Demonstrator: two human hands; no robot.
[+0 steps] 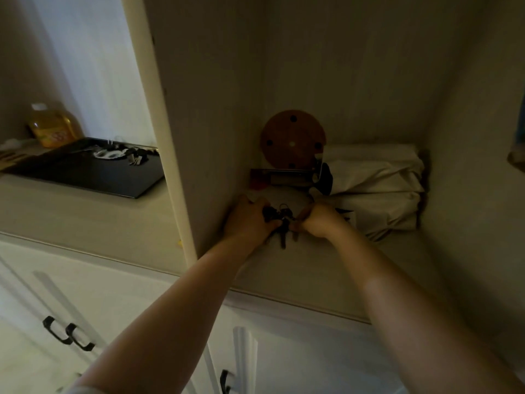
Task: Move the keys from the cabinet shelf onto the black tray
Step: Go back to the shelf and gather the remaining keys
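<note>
Both hands reach deep into the cabinet, gathering a dark bunch of keys [278, 220] off the shelf [326, 265]. The left hand [250, 220] curls round the bunch; the right hand [318, 220] pinches it closed-fisted, probably to stop dangling keys snagging. The black tray [85, 172] waits on the counter [85, 217] leftward, already carrying keys. Dimness hides the fingertips.

Dim and murky overall, darkest inside the cabinet [355, 109]. Brighter at far left, daylight through a white curtain [93, 61]. Soft grain and slight blur throughout; straight edges bowed by the wide lens.
</note>
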